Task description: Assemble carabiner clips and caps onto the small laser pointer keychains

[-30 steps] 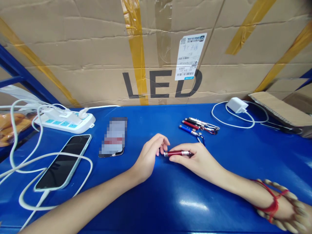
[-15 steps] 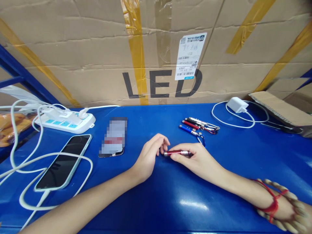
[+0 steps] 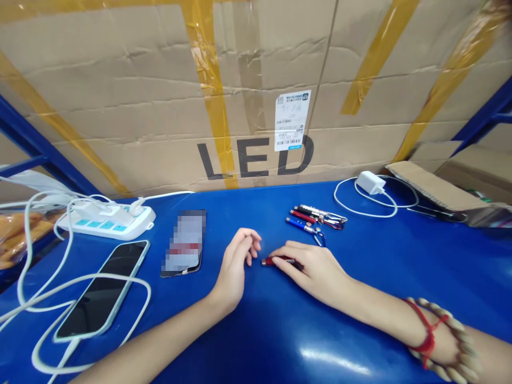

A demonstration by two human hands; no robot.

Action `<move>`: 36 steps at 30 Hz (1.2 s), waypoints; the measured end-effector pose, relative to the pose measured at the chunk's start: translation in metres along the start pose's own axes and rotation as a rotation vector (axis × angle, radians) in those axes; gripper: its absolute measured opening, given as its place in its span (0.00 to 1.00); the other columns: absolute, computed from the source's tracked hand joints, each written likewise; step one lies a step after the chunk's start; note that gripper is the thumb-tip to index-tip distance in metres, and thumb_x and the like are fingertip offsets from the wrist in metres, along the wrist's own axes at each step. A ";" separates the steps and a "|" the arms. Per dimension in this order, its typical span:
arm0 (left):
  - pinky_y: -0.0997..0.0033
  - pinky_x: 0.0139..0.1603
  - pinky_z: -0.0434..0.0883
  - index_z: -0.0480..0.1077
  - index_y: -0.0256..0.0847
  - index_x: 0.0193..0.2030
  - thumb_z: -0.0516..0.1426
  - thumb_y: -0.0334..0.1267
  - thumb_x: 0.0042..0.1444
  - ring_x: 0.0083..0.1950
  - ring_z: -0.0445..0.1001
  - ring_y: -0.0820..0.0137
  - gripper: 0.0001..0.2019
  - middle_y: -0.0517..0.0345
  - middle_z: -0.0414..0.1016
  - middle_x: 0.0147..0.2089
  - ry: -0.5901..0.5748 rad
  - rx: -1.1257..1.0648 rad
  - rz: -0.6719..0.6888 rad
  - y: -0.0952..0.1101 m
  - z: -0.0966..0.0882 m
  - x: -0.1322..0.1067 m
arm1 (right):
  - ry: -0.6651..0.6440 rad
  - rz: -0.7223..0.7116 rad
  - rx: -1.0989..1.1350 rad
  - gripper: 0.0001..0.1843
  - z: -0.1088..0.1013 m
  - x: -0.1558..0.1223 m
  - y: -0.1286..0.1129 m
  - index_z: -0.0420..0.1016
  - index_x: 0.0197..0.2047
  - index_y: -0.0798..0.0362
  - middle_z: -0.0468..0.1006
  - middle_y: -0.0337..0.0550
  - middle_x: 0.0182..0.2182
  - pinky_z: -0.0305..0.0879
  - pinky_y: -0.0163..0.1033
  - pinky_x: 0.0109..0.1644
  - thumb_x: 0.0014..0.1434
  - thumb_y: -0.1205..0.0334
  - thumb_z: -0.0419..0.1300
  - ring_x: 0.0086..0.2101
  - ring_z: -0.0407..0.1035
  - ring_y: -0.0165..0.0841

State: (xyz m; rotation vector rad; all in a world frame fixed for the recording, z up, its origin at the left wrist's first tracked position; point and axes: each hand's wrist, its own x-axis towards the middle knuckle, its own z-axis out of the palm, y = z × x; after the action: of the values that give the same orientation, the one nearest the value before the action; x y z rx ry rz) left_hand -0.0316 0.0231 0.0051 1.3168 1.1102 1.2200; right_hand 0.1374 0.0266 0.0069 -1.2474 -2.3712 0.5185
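Observation:
My right hand (image 3: 310, 266) lies on the blue table (image 3: 360, 277) with its fingers closed over a small red pen-shaped light (image 3: 272, 261); only the light's left end shows. My left hand (image 3: 236, 258) rests on its edge just left of that end, fingers loosely curled, a small gap between them and the light, holding nothing. A little farther back lies a small pile of similar red, blue and silver pen lights (image 3: 314, 217) with key rings.
A large cardboard box marked LED (image 3: 256, 106) stands along the back. At left are a white power strip (image 3: 108, 221), looping white cables (image 3: 80, 282), a dark phone (image 3: 100, 290) and a second phone (image 3: 183, 249). A white charger (image 3: 370, 182) and cardboard (image 3: 432, 186) lie at right.
The camera tilted up and back, so everything sits lower in view. My right hand has covered more of the red light. My left fingertips have drawn slightly away from it.

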 end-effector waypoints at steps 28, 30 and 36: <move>0.73 0.31 0.58 0.63 0.39 0.34 0.48 0.38 0.55 0.31 0.61 0.72 0.06 0.60 0.63 0.31 -0.039 0.279 0.053 0.003 -0.001 0.003 | 0.308 -0.158 -0.299 0.16 -0.042 0.017 0.038 0.70 0.51 0.50 0.71 0.46 0.49 0.61 0.44 0.49 0.62 0.59 0.50 0.47 0.64 0.38; 0.73 0.31 0.58 0.63 0.39 0.34 0.48 0.38 0.55 0.31 0.60 0.72 0.06 0.59 0.63 0.31 -0.047 0.300 0.060 0.004 0.000 0.002 | 0.180 -0.253 -0.336 0.18 -0.034 0.016 0.037 0.67 0.54 0.49 0.68 0.45 0.53 0.56 0.46 0.53 0.63 0.59 0.50 0.51 0.62 0.39; 0.73 0.32 0.58 0.63 0.39 0.33 0.48 0.38 0.55 0.31 0.61 0.71 0.06 0.60 0.63 0.31 -0.074 0.353 0.066 0.005 0.001 0.001 | 0.056 -0.222 -0.420 0.13 -0.039 0.017 0.033 0.77 0.38 0.53 0.78 0.44 0.39 0.55 0.44 0.50 0.62 0.62 0.51 0.42 0.69 0.37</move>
State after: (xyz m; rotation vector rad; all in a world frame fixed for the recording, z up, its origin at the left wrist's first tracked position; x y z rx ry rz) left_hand -0.0302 0.0238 0.0099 1.6621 1.2769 1.0425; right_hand 0.1713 0.0635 0.0265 -1.1172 -2.6097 -0.0893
